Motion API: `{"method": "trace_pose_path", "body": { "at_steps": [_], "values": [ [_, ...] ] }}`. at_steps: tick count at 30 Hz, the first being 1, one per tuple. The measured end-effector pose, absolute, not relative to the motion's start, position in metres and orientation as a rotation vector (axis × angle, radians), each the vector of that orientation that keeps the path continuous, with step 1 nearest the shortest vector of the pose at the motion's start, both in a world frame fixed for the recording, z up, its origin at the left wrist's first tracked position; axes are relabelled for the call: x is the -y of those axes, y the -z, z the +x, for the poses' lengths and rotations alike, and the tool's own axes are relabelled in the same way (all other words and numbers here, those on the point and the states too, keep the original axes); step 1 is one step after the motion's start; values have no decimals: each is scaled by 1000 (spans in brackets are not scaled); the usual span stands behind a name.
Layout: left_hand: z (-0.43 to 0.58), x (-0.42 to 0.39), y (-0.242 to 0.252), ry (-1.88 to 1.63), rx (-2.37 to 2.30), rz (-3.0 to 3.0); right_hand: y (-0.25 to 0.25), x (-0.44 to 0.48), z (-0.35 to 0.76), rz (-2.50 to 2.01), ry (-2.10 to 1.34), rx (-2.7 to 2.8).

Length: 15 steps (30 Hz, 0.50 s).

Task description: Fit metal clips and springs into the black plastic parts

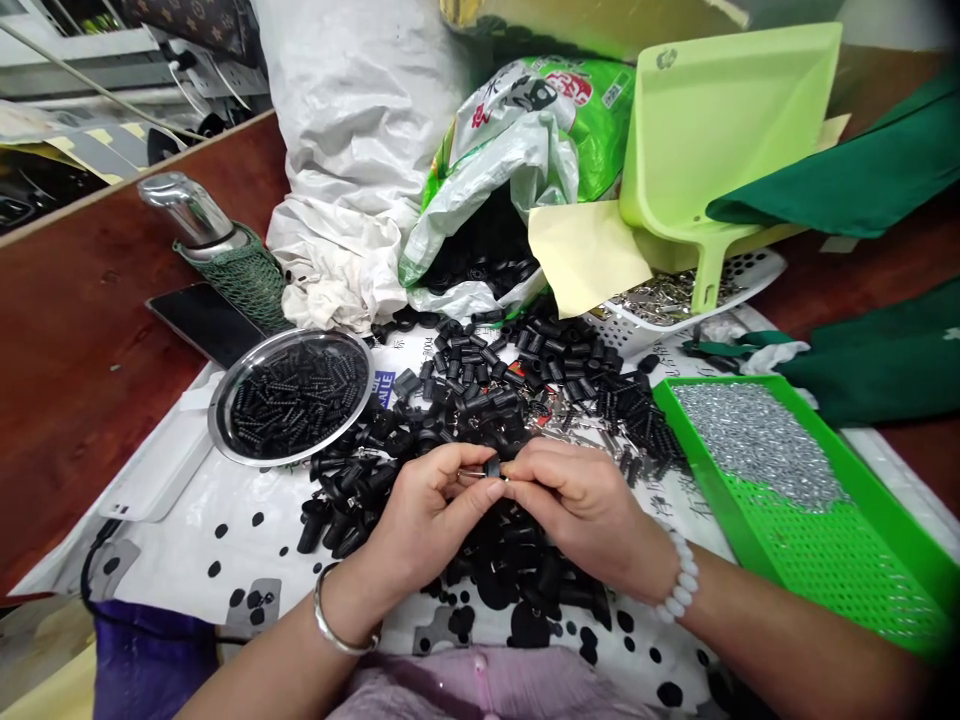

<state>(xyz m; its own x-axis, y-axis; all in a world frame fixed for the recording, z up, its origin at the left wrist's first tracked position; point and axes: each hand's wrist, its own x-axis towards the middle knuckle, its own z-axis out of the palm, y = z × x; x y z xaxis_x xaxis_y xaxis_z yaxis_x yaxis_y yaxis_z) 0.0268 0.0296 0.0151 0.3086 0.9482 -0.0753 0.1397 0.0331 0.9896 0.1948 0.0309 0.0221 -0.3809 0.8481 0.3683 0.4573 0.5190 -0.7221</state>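
My left hand (427,510) and right hand (589,500) pinch a small black part (492,467), seemingly pronged; a slack grip could drop it.

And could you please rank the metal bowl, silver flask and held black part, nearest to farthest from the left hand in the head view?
1. Held black part: at the left hand fingertips.
2. Metal bowl: forward and left.
3. Silver flask: farther left, behind the bowl.
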Motion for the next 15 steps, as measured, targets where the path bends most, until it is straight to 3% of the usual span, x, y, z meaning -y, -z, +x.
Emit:
{"method": "trace_pose_path", "body": {
  "at_steps": [7, 15],
  "values": [
    [19, -36, -23, -661, -984, 1208, -35, -26, 198, -1039, -597, 2169],
    [10, -34, -31, -639, -996, 1945, -44, -36, 200, -1185, -784, 2097]
  ]
}}
